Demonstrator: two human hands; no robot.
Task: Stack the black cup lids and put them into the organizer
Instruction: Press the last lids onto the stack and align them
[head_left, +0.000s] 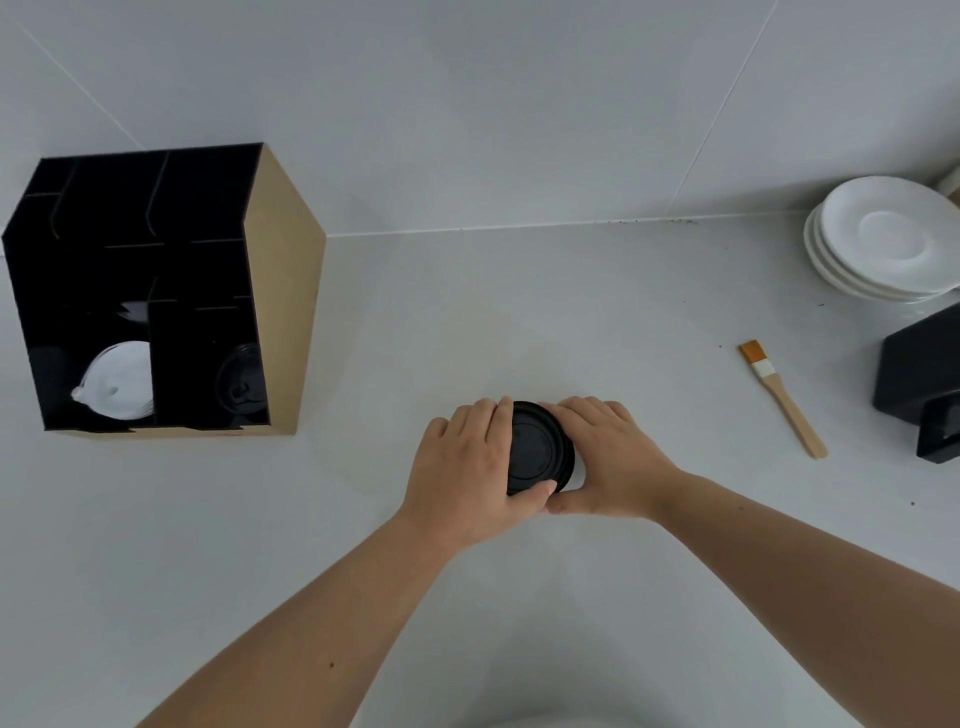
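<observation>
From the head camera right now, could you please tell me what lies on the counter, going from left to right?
Organizer → left hand → black cup lids → right hand → wooden brush → stack of white plates; a black object sits below the plates at the right edge.

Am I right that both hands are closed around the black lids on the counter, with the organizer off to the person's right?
Not quite: the head view shows the organizer off to the person's left, not the right. The rest holds: the left hand and right hand are closed around the black lids on the counter.
</observation>
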